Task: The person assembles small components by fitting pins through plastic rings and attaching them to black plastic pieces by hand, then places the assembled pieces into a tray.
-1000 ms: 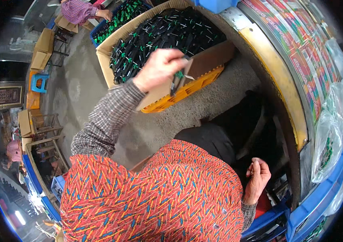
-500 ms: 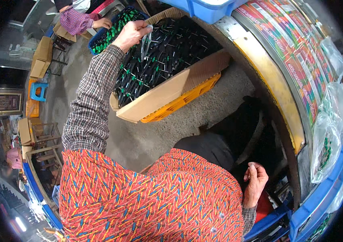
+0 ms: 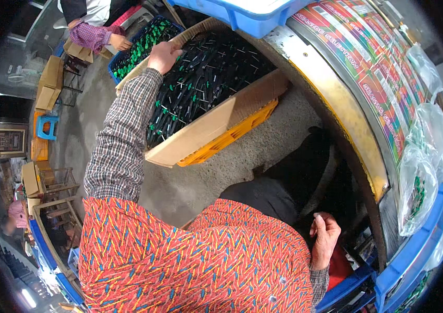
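My left hand reaches out over the far left edge of a cardboard box. Its fingers are curled, and anything inside them is hidden. The box is filled with many slim black pieces that have green parts and thin shiny rods. Close to my body at the lower right, my right hand is raised with its fingers bent in toward the thumb. Nothing shows in it.
A yellow crate supports the box. Beyond it, a co-worker's hand reaches to a blue bin of green pieces. To the right are a metal-edged table, printed sheets, a blue tray and a clear plastic bag.
My left hand has moved slightly left and down, and the clear strip seen in its fingers before no longer shows. The co-worker's hand has shifted left. My right hand stays nearly the same.
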`<act>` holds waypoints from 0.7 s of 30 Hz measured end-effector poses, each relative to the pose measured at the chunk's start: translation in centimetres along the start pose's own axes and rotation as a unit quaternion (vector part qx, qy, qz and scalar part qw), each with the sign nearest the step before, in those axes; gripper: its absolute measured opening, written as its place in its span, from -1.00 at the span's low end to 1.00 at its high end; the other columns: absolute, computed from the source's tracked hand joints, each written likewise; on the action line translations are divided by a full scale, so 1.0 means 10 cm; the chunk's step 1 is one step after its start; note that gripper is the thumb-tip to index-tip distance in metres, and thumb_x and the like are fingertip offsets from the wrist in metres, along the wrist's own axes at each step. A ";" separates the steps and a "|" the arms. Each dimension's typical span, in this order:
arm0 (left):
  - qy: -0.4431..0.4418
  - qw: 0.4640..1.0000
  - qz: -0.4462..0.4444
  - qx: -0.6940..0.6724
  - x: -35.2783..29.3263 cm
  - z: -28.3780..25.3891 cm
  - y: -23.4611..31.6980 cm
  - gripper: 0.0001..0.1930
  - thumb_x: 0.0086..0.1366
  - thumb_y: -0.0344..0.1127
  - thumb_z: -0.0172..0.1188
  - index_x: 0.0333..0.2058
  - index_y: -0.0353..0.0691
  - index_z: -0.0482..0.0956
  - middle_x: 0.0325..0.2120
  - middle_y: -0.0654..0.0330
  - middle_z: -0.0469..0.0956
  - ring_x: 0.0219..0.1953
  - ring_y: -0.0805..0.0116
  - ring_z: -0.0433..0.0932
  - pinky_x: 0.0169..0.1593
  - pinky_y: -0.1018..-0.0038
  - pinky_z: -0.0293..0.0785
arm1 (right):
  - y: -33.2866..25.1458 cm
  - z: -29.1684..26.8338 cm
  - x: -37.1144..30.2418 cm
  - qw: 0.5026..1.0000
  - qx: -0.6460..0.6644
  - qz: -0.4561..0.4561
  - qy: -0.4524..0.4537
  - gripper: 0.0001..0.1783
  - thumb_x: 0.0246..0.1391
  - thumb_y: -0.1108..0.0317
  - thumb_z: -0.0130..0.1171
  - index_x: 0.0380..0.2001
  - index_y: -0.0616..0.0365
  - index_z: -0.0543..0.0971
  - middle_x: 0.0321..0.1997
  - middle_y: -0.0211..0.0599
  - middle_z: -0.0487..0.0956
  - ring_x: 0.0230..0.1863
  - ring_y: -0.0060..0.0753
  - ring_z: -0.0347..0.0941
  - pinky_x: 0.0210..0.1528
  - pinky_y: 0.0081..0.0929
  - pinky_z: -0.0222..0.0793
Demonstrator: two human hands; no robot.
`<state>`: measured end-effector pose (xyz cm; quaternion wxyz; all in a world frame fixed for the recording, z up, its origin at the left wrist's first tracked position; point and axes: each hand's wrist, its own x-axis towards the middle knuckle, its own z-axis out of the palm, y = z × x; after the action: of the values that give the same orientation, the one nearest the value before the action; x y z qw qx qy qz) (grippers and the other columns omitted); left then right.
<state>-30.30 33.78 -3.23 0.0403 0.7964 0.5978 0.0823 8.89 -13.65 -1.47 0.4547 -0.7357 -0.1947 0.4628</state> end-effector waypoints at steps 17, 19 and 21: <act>0.155 0.975 0.052 -0.148 -0.32 0.10 0.09 -0.82 0.18 -0.38 0.16 -0.25 -0.26 0.61 -0.35 0.00 0.58 -0.28 0.09 0.56 -0.17 0.33 0.46 | -0.04 0.01 0.03 1.000 -0.009 -0.003 -0.012 -0.84 0.11 0.36 0.17 -0.43 0.26 0.56 -0.62 -0.48 0.43 -0.66 -0.70 0.25 -0.61 -0.68 0.15; 0.155 0.977 0.049 -0.141 -0.29 -0.02 0.12 -0.81 0.18 -0.37 0.16 -0.24 -0.25 0.62 -0.33 0.01 0.59 -0.26 0.11 0.57 -0.16 0.35 0.47 | -0.04 0.01 0.03 1.000 -0.016 -0.008 -0.020 -0.83 0.11 0.36 0.17 -0.43 0.27 0.56 -0.62 -0.48 0.44 -0.66 -0.69 0.26 -0.61 -0.68 0.16; 0.184 0.975 0.036 -0.123 -0.26 -0.21 0.21 -0.81 0.18 -0.37 0.16 -0.23 -0.25 0.62 -0.32 0.02 0.59 -0.24 0.15 0.58 -0.15 0.39 0.48 | -0.05 0.01 0.04 1.000 -0.003 -0.014 -0.020 -0.84 0.10 0.36 0.18 -0.43 0.27 0.56 -0.62 -0.48 0.44 -0.66 -0.69 0.27 -0.61 -0.68 0.16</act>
<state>-29.37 30.62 -1.00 0.0240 0.7774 0.5516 0.3014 9.09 -13.05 -1.26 0.4549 -0.7250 -0.2158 0.4700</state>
